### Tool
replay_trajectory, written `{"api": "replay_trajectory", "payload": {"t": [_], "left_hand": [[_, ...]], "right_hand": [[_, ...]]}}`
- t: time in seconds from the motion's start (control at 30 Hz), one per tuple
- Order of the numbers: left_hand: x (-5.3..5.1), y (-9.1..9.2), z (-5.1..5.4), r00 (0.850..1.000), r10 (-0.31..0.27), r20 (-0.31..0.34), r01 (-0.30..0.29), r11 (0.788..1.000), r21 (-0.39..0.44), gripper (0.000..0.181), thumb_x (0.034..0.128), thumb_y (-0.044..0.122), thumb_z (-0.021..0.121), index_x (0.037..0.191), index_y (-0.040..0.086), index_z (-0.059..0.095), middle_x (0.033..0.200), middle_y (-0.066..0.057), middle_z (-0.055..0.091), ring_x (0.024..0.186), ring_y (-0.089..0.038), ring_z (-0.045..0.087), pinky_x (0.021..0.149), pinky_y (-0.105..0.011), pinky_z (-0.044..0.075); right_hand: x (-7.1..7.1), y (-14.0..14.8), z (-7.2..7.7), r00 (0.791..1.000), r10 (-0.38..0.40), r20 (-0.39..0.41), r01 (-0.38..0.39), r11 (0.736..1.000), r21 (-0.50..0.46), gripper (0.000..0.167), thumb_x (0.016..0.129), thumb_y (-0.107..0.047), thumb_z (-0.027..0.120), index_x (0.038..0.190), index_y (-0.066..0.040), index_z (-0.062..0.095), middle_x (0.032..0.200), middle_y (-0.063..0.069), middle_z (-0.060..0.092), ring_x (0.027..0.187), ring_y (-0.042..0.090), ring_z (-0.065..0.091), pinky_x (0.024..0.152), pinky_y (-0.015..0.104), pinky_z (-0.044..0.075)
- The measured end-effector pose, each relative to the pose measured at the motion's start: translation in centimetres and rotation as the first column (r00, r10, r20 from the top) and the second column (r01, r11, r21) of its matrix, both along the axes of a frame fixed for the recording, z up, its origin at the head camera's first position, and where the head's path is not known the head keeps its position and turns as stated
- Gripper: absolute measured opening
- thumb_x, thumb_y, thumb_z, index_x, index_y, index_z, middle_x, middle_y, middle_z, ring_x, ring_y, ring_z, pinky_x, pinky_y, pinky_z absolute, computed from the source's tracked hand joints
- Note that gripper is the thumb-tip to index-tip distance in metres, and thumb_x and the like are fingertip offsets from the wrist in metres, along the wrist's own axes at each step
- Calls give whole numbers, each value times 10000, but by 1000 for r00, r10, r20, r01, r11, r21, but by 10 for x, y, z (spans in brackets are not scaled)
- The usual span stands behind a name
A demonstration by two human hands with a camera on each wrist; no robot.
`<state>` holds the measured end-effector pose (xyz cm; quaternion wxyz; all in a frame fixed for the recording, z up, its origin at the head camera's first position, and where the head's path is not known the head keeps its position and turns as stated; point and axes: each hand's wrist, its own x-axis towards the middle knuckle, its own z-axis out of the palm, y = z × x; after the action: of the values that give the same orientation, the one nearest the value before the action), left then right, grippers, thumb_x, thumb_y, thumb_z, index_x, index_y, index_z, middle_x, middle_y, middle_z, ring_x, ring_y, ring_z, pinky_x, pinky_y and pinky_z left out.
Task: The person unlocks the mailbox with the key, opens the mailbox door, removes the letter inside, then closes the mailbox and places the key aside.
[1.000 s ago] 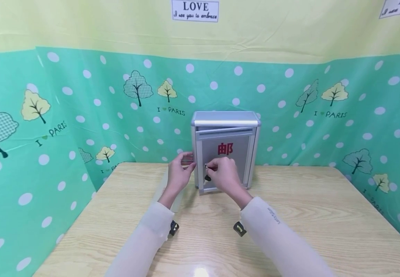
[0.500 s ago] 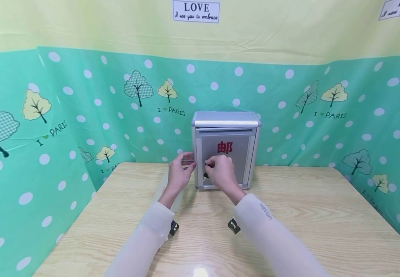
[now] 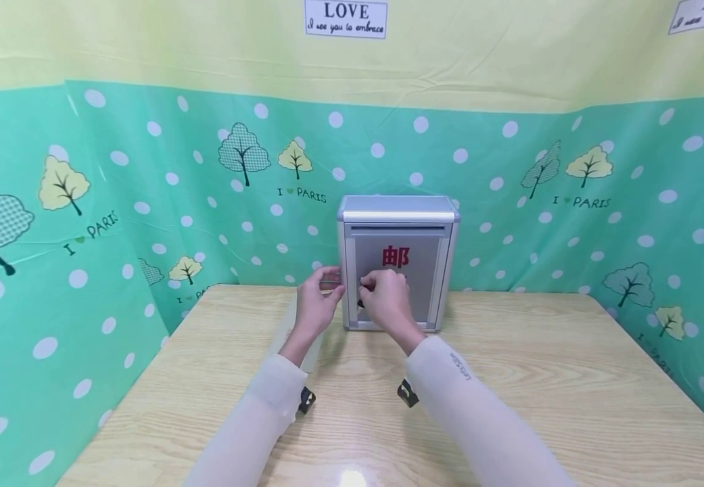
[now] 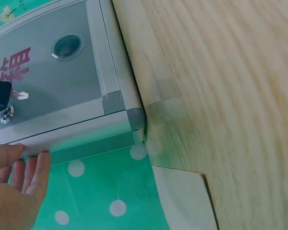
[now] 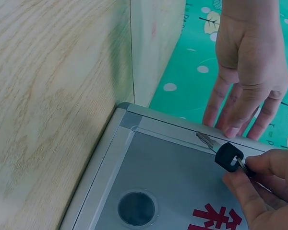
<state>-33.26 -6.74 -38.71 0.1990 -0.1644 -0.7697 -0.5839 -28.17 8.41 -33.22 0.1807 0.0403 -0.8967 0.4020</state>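
A grey metal mailbox (image 3: pixel 400 297) with red characters stands upright at the back of the table, its front door flush with the frame. My right hand (image 3: pixel 385 297) is at the left part of this door, pinching a key at the lock (image 4: pixel 7 114). A second key (image 5: pixel 229 157) with a black head hangs on the ring beside those fingertips. My left hand (image 3: pixel 315 304) touches the mailbox's left side, thumb at the front edge and fingers extended. How far the pinched key sits in the lock is hidden by my right fingers.
A pale flat sheet (image 3: pixel 312 358) lies on the wooden table (image 3: pixel 540 392), partly under my left wrist. Behind the mailbox hangs a green and yellow curtain (image 3: pixel 510 155). Black camera mounts (image 3: pixel 408 392) show below both wrists.
The mailbox door, slightly ajar and tilted before, has swung inward until flush with its frame. My right hand moved forward with it, still pinching the key. My left hand stayed put.
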Motion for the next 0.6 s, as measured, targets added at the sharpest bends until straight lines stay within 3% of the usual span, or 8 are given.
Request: {"api": "replay_trajectory", "payload": {"t": [0.17, 0.3, 0.4, 0.6], "left_hand": [[-1, 0, 0, 1000, 5, -1, -5, 1000, 3, 363, 918, -53, 713, 1270, 3, 643, 1137, -164, 702, 1035, -318, 714, 865, -300, 619], [0, 0, 0, 1000, 9, -5, -9, 1000, 5, 355, 918, -55, 714, 1262, -1, 647, 1127, -168, 702, 1031, -317, 716, 861, -293, 618], [0, 0, 0, 1000, 7, -11, -7, 1000, 8, 356, 918, -60, 711, 1263, -6, 645, 1126, -174, 701, 1032, -325, 715, 862, -296, 619], [1, 2, 0, 1000, 7, -20, -6, 1000, 16, 353, 914, -67, 711, 1257, -14, 644, 1120, -179, 702, 1022, -336, 715, 859, -314, 623]], "right_hand": [[-1, -2, -2, 1000, 13, -27, -12, 1000, 16, 181, 918, -16, 721, 1092, -22, 769, 1032, 120, 771, 838, 213, 733, 795, 324, 629], [-1, -4, -7, 996, 33, -79, -29, 999, 45, 176, 931, -11, 707, 1098, 9, 760, 1011, 152, 766, 727, 184, 705, 678, 283, 625], [0, -6, -12, 990, 35, -133, -24, 996, 82, 187, 925, -9, 722, 1106, 23, 750, 1032, 175, 759, 754, 220, 709, 685, 307, 626], [-1, -9, -20, 976, 16, -217, 11, 992, 123, 225, 887, 25, 749, 1112, 23, 738, 1086, 178, 751, 1015, 340, 714, 942, 459, 588]]}}
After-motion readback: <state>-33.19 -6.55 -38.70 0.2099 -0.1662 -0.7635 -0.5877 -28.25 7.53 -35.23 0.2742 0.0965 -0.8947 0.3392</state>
